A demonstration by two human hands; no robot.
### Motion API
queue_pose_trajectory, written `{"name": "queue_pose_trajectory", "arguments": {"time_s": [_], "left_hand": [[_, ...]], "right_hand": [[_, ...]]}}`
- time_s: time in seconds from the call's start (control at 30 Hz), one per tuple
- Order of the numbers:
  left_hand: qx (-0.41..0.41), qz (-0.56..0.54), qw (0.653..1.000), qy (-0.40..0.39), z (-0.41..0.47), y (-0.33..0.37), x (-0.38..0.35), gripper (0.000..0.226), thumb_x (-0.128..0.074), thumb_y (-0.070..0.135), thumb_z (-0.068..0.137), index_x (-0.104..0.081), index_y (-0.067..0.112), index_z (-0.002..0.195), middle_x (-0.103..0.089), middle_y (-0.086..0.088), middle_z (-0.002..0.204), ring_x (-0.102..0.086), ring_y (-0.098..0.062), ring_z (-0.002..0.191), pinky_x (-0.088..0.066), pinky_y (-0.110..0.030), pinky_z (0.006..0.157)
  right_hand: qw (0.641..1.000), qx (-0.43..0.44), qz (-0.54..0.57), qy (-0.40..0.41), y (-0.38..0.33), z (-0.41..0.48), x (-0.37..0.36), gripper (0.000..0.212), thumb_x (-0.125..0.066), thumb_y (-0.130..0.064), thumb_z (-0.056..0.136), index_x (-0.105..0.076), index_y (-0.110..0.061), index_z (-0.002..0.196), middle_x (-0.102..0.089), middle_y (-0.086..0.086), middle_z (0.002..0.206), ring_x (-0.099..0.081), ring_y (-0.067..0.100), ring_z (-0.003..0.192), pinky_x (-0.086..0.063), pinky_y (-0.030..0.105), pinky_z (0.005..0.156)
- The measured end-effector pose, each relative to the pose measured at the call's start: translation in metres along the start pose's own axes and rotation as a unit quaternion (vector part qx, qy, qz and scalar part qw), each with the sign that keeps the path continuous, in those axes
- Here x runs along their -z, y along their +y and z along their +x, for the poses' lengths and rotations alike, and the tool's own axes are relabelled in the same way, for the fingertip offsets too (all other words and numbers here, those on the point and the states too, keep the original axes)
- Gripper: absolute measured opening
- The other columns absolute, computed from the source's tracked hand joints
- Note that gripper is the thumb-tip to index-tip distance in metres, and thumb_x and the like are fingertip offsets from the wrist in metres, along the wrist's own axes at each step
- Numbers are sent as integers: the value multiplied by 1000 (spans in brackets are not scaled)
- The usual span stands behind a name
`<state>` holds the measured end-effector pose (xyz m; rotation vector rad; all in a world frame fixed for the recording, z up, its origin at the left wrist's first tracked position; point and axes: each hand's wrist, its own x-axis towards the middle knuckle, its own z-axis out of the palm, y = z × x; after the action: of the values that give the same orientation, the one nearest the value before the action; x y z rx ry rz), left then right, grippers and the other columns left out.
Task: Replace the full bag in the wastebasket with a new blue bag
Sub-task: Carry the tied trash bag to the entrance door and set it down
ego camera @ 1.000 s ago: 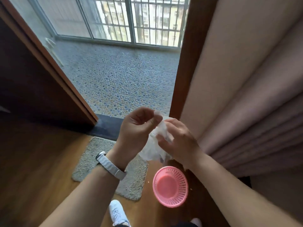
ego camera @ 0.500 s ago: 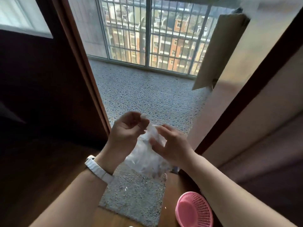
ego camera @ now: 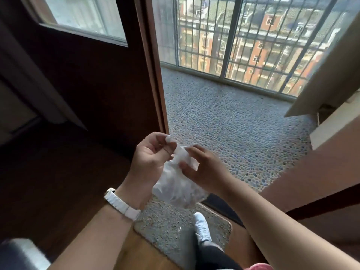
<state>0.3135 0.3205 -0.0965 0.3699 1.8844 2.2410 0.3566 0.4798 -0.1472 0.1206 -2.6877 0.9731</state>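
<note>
One wide-angle view from the person's head looks forward and down, tilted. The left hand [ego camera: 150, 158] and right hand [ego camera: 204, 170], pinching a clear bag [ego camera: 175, 189], sit close below the lens. Beyond them the view faces the balcony floor [ego camera: 233, 117] and barred window [ego camera: 243, 36].

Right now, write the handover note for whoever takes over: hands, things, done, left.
Left hand pinches the top of the clear full bag; right hand pinches its neck.
The bag hangs above the mat; the pink wastebasket shows only as a sliver at the bottom edge.
Done: full bag is out.
Left: close it, discard it, fit a blue bag; none in view.
</note>
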Motion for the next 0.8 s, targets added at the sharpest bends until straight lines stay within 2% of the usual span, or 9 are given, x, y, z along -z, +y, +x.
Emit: {"name": "queue_pose_trajectory", "arguments": {"time_s": [0.1, 0.2, 0.33, 0.47, 0.57, 0.67, 0.8], "left_hand": [[0, 38, 999, 31, 41, -4, 11, 10, -71, 18, 82, -64, 11, 85, -65, -5, 79, -61, -20, 77, -54, -28, 68], [-2, 66, 995, 77, 86, 3, 16, 14, -67, 21, 80, -62, 10, 87, -65, 0, 76, -61, -14, 75, -54, -27, 69], [-20, 95, 986, 133, 135, 19, 27, 14, -67, 25, 80, -63, 14, 86, -66, -2, 80, -63, -17, 78, -53, -28, 71], [-38, 108, 973, 203, 163, 36, 55, 5, -65, 21, 86, -62, 18, 88, -67, 0, 82, -64, -15, 78, -53, -28, 73], [-44, 104, 961, 251, 171, 45, 83, 2, -64, 18, 88, -62, 17, 89, -68, -2, 84, -65, -16, 80, -54, -27, 74], [-52, 112, 949, 289, 177, 50, 115, 2, -64, 16, 88, -63, 18, 87, -68, 2, 80, -65, -13, 79, -53, -25, 73], [-50, 105, 936, 332, 186, 48, 160, 7, -62, 10, 89, -62, 16, 86, -66, 2, 78, -63, -11, 77, -52, -23, 71]], "right_hand": [[999, 24, 23, -19, 20, 49, -15, 39, -63, -41, 84, -60, -28, 120, -62, -7, 108, -60, 16, 92, -45, 28, 72], [996, 49, 49, -52, 32, 106, -20, 41, -62, -42, 85, -57, -30, 124, -60, -11, 112, -57, 13, 96, -48, 31, 75], [989, 108, 65, -76, 35, 181, -20, 42, -63, -39, 85, -60, -23, 123, -62, -5, 115, -60, 16, 95, -51, 31, 72], [974, 185, 83, -98, 20, 245, -35, 38, -65, -34, 84, -63, -19, 119, -63, -2, 112, -61, 17, 94, -48, 26, 69], [961, 231, 98, -119, -1, 278, -57, 36, -66, -30, 85, -64, -16, 117, -64, 0, 110, -62, 19, 93, -53, 30, 68], [945, 268, 113, -152, -20, 306, -87, 37, -62, -34, 85, -62, -17, 118, -62, -1, 108, -61, 18, 92, -54, 34, 68], [930, 285, 135, -187, -48, 336, -133, 42, -56, -42, 84, -61, -20, 120, -61, -5, 107, -61, 14, 92, -53, 30, 69]]}}
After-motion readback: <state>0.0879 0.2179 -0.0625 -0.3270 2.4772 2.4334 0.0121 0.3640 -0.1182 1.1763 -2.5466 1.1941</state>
